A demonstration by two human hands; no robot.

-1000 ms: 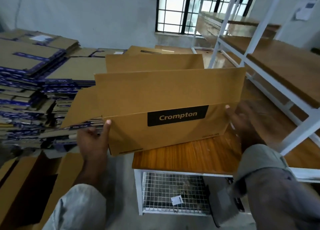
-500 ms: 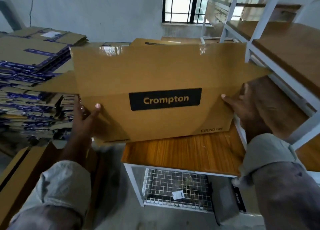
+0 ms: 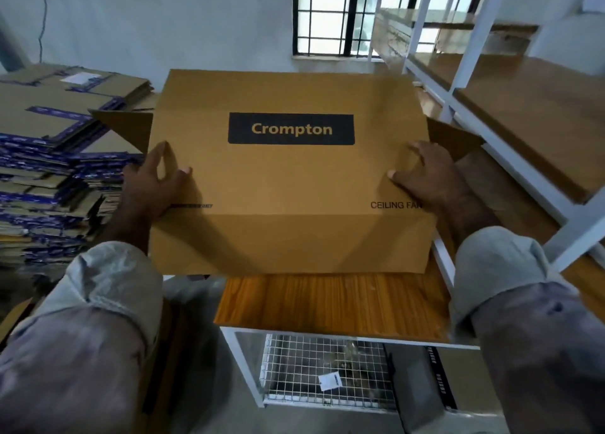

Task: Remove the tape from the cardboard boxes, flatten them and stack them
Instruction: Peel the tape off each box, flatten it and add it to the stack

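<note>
A brown cardboard box (image 3: pixel 288 178) with a black "Crompton" label lies flattened and tilted toward me above the wooden table (image 3: pixel 330 306). My left hand (image 3: pixel 152 184) grips its left edge, thumb on the top face and fingers behind the edge. At the right edge my right hand (image 3: pixel 425 175) holds the box with spread fingers, the thumb on the top face. Side flaps stick out on both sides behind my hands. No tape shows on the face turned to me.
A tall stack of flattened boxes (image 3: pixel 49 158) with blue print fills the left. White metal shelving (image 3: pixel 510 112) with wooden boards stands on the right. A wire mesh basket (image 3: pixel 327 371) sits under the table. More cardboard (image 3: pixel 13 315) leans at the lower left.
The box has tipped from standing upright to lying nearly flat, its labelled face now turned up toward me. Both hands have shifted onto that face at the side edges.
</note>
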